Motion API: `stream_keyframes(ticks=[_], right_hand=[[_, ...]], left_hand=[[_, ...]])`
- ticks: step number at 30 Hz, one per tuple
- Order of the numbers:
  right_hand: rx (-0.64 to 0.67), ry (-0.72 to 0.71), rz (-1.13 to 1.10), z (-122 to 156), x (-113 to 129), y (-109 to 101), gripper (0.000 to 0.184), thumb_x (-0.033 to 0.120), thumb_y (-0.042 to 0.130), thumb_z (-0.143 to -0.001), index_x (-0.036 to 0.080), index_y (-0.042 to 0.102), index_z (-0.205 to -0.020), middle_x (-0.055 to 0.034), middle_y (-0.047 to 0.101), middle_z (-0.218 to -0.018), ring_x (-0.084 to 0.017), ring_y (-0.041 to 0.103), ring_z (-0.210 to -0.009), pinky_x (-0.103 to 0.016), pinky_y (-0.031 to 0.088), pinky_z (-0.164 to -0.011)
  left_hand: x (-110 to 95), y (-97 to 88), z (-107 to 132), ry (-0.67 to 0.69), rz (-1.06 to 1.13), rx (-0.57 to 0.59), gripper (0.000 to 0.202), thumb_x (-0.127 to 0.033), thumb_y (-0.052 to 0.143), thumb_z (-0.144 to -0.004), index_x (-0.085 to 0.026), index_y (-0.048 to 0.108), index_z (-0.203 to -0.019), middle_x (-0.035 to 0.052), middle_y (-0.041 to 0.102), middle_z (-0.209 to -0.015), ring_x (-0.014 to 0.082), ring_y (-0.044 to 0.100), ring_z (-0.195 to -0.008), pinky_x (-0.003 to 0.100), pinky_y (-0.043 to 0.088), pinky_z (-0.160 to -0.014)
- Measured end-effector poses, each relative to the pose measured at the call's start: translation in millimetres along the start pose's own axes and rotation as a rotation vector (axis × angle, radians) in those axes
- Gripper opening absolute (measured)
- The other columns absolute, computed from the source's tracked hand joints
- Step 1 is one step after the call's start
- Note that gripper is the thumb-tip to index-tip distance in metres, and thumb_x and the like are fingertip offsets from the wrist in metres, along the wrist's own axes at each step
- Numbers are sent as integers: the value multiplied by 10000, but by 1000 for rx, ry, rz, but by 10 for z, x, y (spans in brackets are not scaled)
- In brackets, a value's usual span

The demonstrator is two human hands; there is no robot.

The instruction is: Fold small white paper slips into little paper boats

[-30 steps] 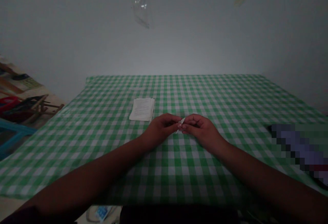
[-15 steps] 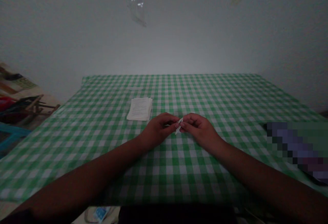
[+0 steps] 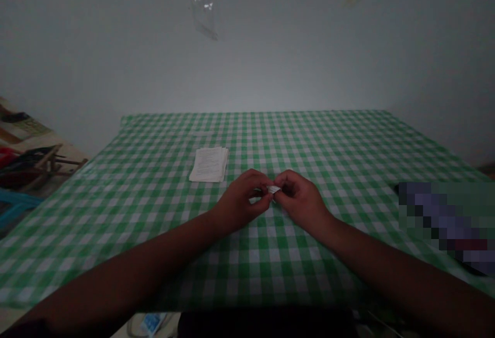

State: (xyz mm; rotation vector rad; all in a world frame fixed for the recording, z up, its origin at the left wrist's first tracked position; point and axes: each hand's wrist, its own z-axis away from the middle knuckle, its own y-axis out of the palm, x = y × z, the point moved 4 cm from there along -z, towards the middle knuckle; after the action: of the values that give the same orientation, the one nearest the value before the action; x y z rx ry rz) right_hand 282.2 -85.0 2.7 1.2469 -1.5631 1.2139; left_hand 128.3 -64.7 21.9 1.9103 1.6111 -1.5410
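A small folded piece of white paper (image 3: 274, 189) is pinched between my two hands, above the middle of the checked tablecloth. My left hand (image 3: 247, 196) holds it from the left with thumb and fingertips. From the right, my right hand (image 3: 299, 196) grips it the same way, and the fingertips of both hands nearly meet. Much of the paper is hidden behind the fingers. Beyond my left hand lies a stack of printed paper sheets (image 3: 209, 164).
The table wears a green and white checked cloth (image 3: 309, 142). A dark flat object with a pixelated surface (image 3: 441, 219) lies at the right edge. Behind stands a grey wall (image 3: 270, 54). A blue stool or frame (image 3: 17, 206) and wooden furniture (image 3: 58, 160) stand left, off the table.
The paper between my fingers has turned from a slanted, upright strip to a flatter, sideways piece. Both hands have shifted their fingers on it; the stack lies as before.
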Motion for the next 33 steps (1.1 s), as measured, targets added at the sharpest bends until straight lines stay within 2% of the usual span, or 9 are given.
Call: stream_keyframes(ticks=[5, 10, 14, 17, 25, 29, 33], right_hand=[[-4, -15, 13, 13, 36, -5, 75, 198, 638, -781, 235, 581, -814, 5, 644, -766, -170, 635, -715, -308, 508, -664], [89, -25, -52, 4, 40, -1, 100, 256, 639, -850, 253, 591, -937, -2, 676, -829, -171, 663, -758, -305, 527, -663], [241, -137, -74, -2, 84, 4, 398, 202, 662, -833, 294, 542, -1201, -22, 691, -1038, -187, 680, -935, -374, 561, -844], [307, -226, 41, 4, 121, 0, 571, 181, 700, -794, 325, 493, -1306, -35, 660, -1160, -201, 659, -1013, -396, 559, -885], [233, -276, 346, 51, 232, 2, 567, 282, 757, -781, 309, 509, -1290, -50, 667, -1119, -204, 655, -889, -395, 553, -810], [215, -294, 386, 68, 255, 11, 508, 288, 733, -800, 304, 520, -1261, -47, 664, -1086, -205, 644, -867, -384, 545, -776], [184, -325, 406, 59, 280, -20, 477, 289, 725, -793, 295, 540, -1232, -49, 654, -1029, -219, 629, -877, -396, 528, -779]], left_hand=[[-72, -11, -16, 15, -86, 17, 197, -134, 612, -840, -193, 624, -1027, 51, 573, -1026, 144, 611, -917, 271, 599, -765], [-10, -57, -32, -57, -6, 10, 151, -162, 608, -837, -188, 631, -984, 52, 585, -1014, 151, 616, -903, 276, 582, -758], [88, -116, -51, -163, 106, -19, 123, -248, 610, -869, -165, 648, -951, 53, 612, -965, 165, 622, -895, 300, 548, -788], [156, -127, -54, -231, 187, -5, 171, -305, 633, -869, -156, 661, -948, 58, 646, -941, 179, 629, -894, 322, 527, -814], [216, -56, -33, -303, 446, 40, 247, -341, 692, -852, -160, 662, -1017, 80, 701, -1027, 212, 668, -971, 390, 520, -916], [198, -32, -48, -342, 549, 36, 254, -336, 717, -829, -153, 668, -999, 70, 710, -989, 195, 675, -916, 365, 534, -871], [171, -60, -60, -364, 537, 28, 248, -345, 711, -824, -151, 677, -974, 48, 696, -934, 170, 655, -855, 319, 534, -802]])
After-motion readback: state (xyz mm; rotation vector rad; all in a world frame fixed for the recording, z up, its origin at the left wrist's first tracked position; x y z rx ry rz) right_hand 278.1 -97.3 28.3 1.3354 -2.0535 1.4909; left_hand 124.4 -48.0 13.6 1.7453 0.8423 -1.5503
